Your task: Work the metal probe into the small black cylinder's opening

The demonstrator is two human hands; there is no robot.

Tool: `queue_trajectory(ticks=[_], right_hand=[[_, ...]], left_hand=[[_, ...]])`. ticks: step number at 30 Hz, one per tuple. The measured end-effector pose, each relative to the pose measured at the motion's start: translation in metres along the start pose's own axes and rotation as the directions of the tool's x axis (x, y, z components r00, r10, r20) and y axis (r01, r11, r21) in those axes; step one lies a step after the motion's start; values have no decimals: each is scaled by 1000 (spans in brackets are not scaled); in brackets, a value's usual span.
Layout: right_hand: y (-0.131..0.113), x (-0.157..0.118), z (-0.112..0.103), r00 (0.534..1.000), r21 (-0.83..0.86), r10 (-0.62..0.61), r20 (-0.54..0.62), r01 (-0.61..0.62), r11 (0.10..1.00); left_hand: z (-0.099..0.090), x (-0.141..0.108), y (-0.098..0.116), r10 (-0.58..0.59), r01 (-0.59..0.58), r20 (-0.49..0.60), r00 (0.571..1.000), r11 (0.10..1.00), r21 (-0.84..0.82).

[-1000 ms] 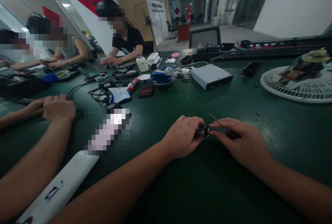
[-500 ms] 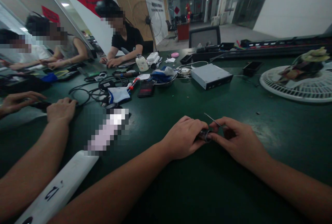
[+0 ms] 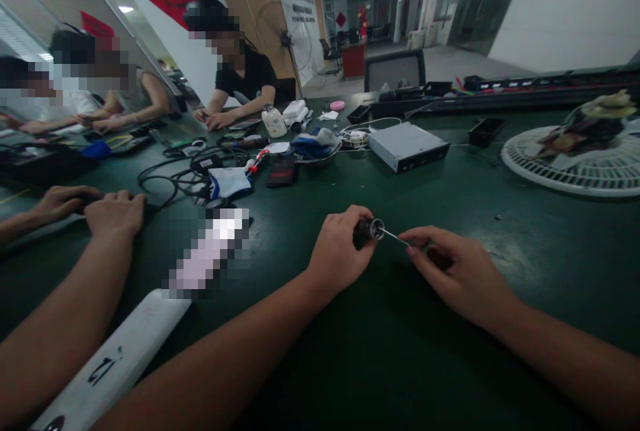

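One short, dark, hollow cylinder [image 3: 369, 228], glossy at its round rim, sits gripped in the left hand [image 3: 340, 250] over smooth dark-green tabletop [image 3: 450, 204]; the right hand [image 3: 456, 272] pinches a thin, straight metal rod [image 3: 396, 237], its tip at the cylinder's open mouth. Beyond: a boxy grey metal case [image 3: 407, 141] and, farther right, a round white slatted grille [image 3: 570, 179].

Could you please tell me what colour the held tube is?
The tube is dark with a silvery-grey rim, best seen in the head view.
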State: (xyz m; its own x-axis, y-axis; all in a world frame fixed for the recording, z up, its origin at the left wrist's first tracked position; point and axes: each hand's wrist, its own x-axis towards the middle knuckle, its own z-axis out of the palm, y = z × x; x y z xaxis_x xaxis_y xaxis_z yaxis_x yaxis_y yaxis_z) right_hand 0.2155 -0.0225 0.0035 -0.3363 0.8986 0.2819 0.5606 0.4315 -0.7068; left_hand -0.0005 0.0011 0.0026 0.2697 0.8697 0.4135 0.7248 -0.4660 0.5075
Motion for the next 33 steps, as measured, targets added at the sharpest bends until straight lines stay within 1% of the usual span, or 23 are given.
queue_trajectory(ticks=[2,4,8,11,14,20,25,30,33], right_hand=[[-1,0,0,999,-39,-48,13,48,998],[-1,1,0,998,-61,-64,22,65,996],[-2,1,0,999,-89,-40,35,43,995],[-2,1,-1,999,-100,-31,40,35,994],[-2,2,0,999,-118,-11,32,14,993],[-1,2,1,1000,-141,30,2,-30,990],[-1,1,1,1000,-108,9,-12,-10,994],[-1,0,0,995,-53,-89,34,91,994],[0,1,0,997,-71,-64,51,68,995]], left_hand=[[-1,1,-1,-46,46,-39,998,999,-8],[-1,1,-1,-40,40,-41,998,999,-8],[-2,1,1,19,-19,-16,1000,1000,21],[-2,1,2,35,-34,-17,999,999,40],[-2,1,1,49,-48,-25,998,997,57],[-1,1,1,110,-110,-4,994,992,60],[0,0,-1,134,-134,5,991,989,60],[0,0,-1,131,-130,-7,991,990,53],[-1,1,0,113,-112,-15,993,992,54]])
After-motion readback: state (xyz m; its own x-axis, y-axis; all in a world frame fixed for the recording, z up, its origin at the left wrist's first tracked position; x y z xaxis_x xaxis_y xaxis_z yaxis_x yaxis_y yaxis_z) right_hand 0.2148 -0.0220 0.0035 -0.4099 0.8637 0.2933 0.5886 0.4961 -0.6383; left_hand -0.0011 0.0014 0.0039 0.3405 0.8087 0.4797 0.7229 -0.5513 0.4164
